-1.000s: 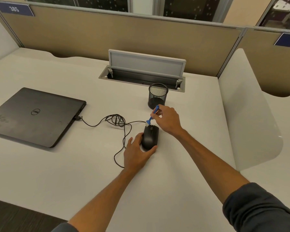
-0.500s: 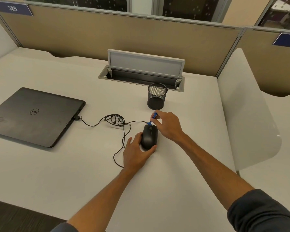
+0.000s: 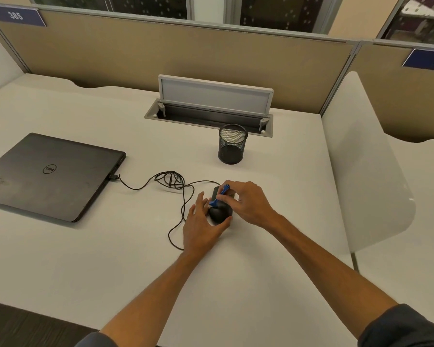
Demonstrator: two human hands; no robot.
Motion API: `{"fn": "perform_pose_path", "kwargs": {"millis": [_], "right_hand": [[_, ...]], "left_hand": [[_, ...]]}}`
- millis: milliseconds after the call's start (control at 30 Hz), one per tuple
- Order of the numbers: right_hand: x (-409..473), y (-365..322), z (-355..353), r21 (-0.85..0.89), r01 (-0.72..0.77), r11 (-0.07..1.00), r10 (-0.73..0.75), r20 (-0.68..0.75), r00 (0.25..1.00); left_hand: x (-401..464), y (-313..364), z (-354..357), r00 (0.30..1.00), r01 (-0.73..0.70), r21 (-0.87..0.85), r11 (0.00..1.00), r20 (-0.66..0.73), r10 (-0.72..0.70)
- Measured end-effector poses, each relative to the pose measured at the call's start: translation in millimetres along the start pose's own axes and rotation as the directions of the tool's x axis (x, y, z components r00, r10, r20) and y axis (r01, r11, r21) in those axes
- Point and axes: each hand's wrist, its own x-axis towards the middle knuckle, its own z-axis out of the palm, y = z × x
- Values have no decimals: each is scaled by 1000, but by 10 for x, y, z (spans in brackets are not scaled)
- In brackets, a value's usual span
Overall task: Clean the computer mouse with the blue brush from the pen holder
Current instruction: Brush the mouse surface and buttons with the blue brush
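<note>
The black mouse lies on the white desk, a little nearer the person than the mesh pen holder. The left hand cups the mouse from its left and near side, fingers curled against the shell and pinning it in place. The right hand reaches over the mouse's far end and pinches the blue brush between thumb and fingers; the brush slants across the top of the mouse, and its lower tip seems to touch the shell, though the bristles are too small to make out. The mouse's cord runs left from the mouse in a loose tangle to a closed dark laptop, well to the mouse's left. Behind the pen holder, an open cable hatch sits in the desk.
</note>
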Motion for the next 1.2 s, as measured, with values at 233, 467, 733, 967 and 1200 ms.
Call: {"fn": "perform_pose_path", "kwargs": {"millis": [233, 467, 733, 967, 1200], "right_hand": [[-198, -25, 0, 21, -22, 1000, 20, 60, 998], [-287, -44, -34, 95, -71, 993, 78, -77, 994], [-389, -36, 48, 86, -60, 994, 67, -82, 994], [-478, 261, -39, 182, -136, 974, 162, -141, 977], [-371, 428, -115, 309, -195, 931, 291, -303, 908]], "left_hand": [[-2, 1, -12, 1000, -8, -40, 999, -9, 7], [-6, -33, -2, 1000, -10, -44, 999, 2, 10], [21, -96, 30, 997, -70, 11, 997, 31, 70], [29, -101, 19, 996, -90, 2, 996, 27, 90], [18, -106, 22, 998, -66, 5, 998, 10, 66]]}}
